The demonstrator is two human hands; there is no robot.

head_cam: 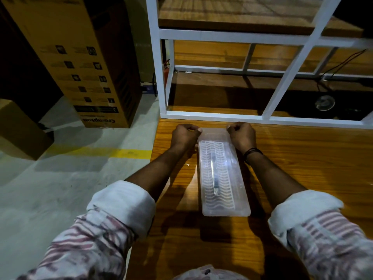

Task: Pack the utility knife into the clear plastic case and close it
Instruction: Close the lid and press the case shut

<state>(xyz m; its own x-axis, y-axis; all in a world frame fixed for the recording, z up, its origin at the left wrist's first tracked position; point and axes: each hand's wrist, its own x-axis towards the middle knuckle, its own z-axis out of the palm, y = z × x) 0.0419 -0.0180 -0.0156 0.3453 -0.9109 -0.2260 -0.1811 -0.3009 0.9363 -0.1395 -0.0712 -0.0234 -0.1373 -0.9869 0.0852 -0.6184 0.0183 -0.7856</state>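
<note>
Cardboard first, far out to the left of my left hand: a tall brown box (pixel 80 57) standing on the grey floor (pixel 60 168). Now the left hand (pixel 184 137), curled tight, thumb and fingers pinching the far left corner of the clear plastic case (pixel 222 178). Between my two hands that case lies flat on the wooden counter (pixel 302 168), its long side running back toward me, lid down over it. Through the ribbed lid I can just make out the utility knife (pixel 215 176) lying lengthwise inside. Over to the right hand (pixel 241 136), also curled tight, pinching the far right corner, a dark band at the wrist. Beyond both hands, a white metal frame (pixel 222 115) stands on the counter.
</note>
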